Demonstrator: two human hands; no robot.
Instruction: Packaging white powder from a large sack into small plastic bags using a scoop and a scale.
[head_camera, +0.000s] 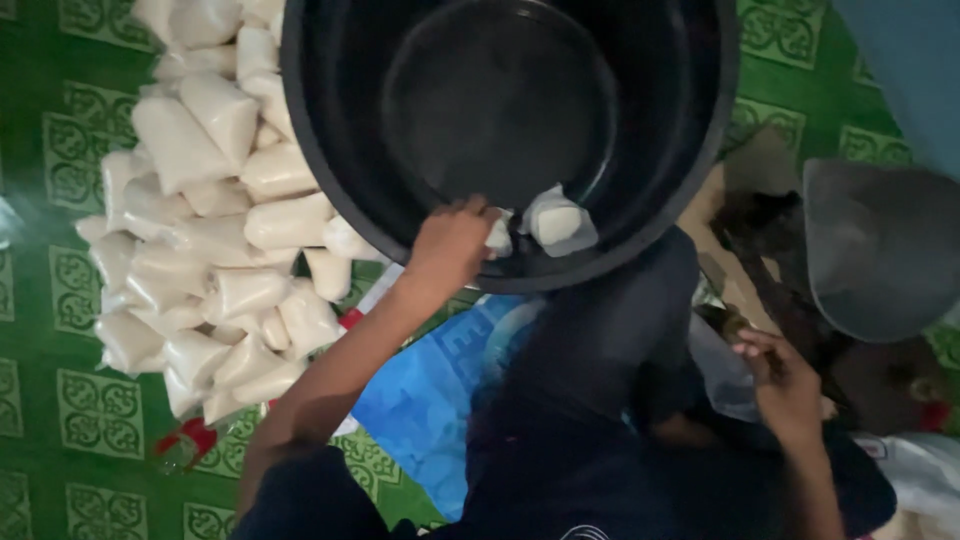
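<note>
My left hand (452, 238) reaches over the near rim of the black tub (330, 170), fingers curled narrow on a small white filled pouch (498, 236); a second pouch (558, 222) lies just beside it on the tub's bottom. I judge these soft, yielding and slick-skinned, best pinched at the knotted end. My right hand (783, 380) hangs loosely half-closed, holding nothing I can make out. A heap of pouches (200, 250) lies on the green floor beyond the tub's left side.
</note>
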